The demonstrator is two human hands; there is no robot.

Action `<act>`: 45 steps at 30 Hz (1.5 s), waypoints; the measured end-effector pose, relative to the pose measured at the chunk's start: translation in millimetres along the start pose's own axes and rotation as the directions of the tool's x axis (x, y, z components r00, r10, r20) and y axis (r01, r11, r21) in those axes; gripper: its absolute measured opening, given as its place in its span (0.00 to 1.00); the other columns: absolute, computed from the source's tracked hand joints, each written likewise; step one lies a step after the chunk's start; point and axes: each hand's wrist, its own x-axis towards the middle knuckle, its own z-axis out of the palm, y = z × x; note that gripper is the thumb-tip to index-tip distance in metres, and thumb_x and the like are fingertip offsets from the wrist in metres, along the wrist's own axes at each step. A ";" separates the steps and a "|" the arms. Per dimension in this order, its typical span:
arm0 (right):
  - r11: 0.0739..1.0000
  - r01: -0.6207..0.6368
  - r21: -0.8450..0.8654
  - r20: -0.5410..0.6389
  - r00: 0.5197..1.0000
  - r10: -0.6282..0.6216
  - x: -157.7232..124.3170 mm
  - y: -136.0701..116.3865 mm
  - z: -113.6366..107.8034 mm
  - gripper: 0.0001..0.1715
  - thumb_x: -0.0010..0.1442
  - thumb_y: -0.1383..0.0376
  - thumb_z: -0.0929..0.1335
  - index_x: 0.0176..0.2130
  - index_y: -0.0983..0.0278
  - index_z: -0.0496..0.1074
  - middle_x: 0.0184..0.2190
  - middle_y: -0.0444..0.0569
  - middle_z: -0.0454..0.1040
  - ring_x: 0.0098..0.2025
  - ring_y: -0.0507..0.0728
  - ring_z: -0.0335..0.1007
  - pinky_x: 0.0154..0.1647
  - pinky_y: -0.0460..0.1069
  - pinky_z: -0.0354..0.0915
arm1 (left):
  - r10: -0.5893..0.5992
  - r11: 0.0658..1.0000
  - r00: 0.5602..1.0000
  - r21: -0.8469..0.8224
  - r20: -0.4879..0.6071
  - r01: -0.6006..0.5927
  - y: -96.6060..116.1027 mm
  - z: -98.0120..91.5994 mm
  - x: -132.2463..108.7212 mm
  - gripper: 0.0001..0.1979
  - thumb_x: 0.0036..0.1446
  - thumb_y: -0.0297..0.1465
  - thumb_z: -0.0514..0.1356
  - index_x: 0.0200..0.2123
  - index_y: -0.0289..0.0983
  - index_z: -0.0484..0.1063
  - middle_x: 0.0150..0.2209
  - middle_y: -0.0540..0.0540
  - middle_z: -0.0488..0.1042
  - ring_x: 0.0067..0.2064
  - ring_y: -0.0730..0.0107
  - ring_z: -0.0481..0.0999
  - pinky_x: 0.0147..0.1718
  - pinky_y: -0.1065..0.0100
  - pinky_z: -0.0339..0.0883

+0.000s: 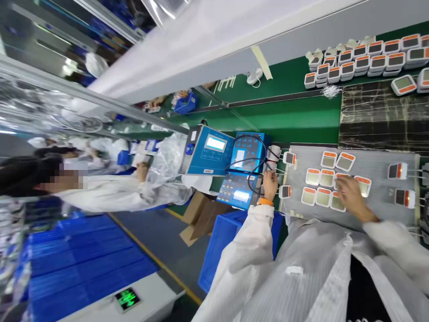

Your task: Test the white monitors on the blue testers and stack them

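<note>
My left hand [270,185], an orange band at its wrist, is by the left edge of the grey mat, with its fingers curled together beside the cables. What they hold, if anything, is hidden. White devices with small screens and orange strips lie in rows on the mat, among them one device [326,178] in the middle. Over the right part of these rows reaches my right hand [353,197], slightly blurred, its thumb and fingers apart. It partly covers a device [340,176]. Left of the rows sit an upper plugged device [289,158] and a lower one [285,192].
Blue test instruments [214,152] with black cables stand left of my left hand. Two lit devices [405,198] are at the mat's right end. Stacked devices [362,62] line the back. Below the bench is a blue bin [217,250]; a co-worker [124,192] is at left.
</note>
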 end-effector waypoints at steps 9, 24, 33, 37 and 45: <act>0.935 0.148 -0.321 0.397 0.918 -0.009 72.0 -40.2 56.8 0.35 0.67 0.57 0.71 0.63 0.80 0.72 0.69 0.77 0.66 0.75 0.77 0.56 0.79 0.71 0.44 | 0.244 0.964 0.930 0.036 0.273 -0.264 -9.4 11.2 37.9 0.12 0.60 0.18 0.60 0.42 0.39 0.78 0.46 0.41 0.80 0.52 0.55 0.78 0.56 0.53 0.76; -0.124 -0.877 0.463 0.799 0.353 0.486 139.1 -124.0 135.7 0.26 0.70 0.46 0.67 0.50 0.63 0.80 0.46 0.54 0.84 0.45 0.60 0.83 0.45 0.54 0.81 | 0.341 0.940 0.873 -0.117 0.350 -0.320 -19.3 4.8 56.9 0.05 0.64 0.27 0.67 0.35 0.41 0.82 0.37 0.45 0.82 0.48 0.57 0.79 0.54 0.55 0.75; -0.161 -0.848 0.504 0.803 0.392 0.450 135.5 -116.8 138.9 0.23 0.67 0.46 0.71 0.43 0.63 0.81 0.43 0.54 0.86 0.45 0.61 0.84 0.49 0.55 0.80 | 0.327 0.944 0.873 -0.160 0.363 -0.287 -18.8 1.1 60.4 0.04 0.62 0.29 0.71 0.33 0.42 0.85 0.35 0.45 0.81 0.48 0.56 0.78 0.52 0.54 0.76; -0.107 -0.856 0.506 0.790 0.410 0.456 136.4 -117.2 140.5 0.20 0.64 0.48 0.74 0.39 0.62 0.82 0.41 0.52 0.86 0.47 0.62 0.83 0.50 0.56 0.80 | 0.311 0.950 0.858 -0.158 0.409 -0.269 -16.0 -0.3 63.4 0.06 0.63 0.32 0.71 0.32 0.43 0.85 0.33 0.46 0.80 0.47 0.57 0.79 0.50 0.55 0.77; -0.112 -0.863 0.492 0.809 0.406 0.426 137.8 -117.8 135.0 0.17 0.65 0.50 0.74 0.39 0.61 0.81 0.42 0.52 0.86 0.46 0.60 0.83 0.53 0.55 0.79 | 0.367 0.929 0.865 -0.087 0.342 -0.360 -12.1 -12.5 63.0 0.13 0.66 0.39 0.68 0.30 0.41 0.82 0.33 0.43 0.80 0.46 0.55 0.77 0.49 0.55 0.72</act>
